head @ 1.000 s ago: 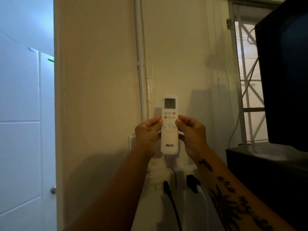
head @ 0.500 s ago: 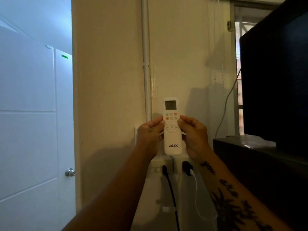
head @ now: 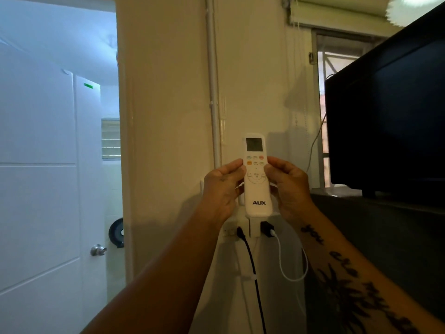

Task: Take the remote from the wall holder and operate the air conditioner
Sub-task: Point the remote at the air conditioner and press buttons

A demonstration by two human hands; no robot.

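A white AUX remote (head: 257, 189) stands upright in front of the cream wall, its grey screen at the top and coloured buttons below. My left hand (head: 222, 191) grips its left edge, thumb beside the orange button. My right hand (head: 290, 189) grips its right edge, thumb by the upper buttons. Both hands hide the remote's sides. I cannot make out a wall holder; the spot behind the remote and hands is hidden. The air conditioner is not in view.
Wall sockets (head: 250, 229) sit just under the remote, with a black cable (head: 252, 266) and a white charger cable (head: 286, 268) hanging down. A dark television (head: 385, 121) stands on a dark cabinet (head: 375, 249) at right. A white door (head: 48, 177) with a knob is at left.
The view has drifted right and pulled back, showing more of the door and room at left. Both hands keep the same hold on the remote.
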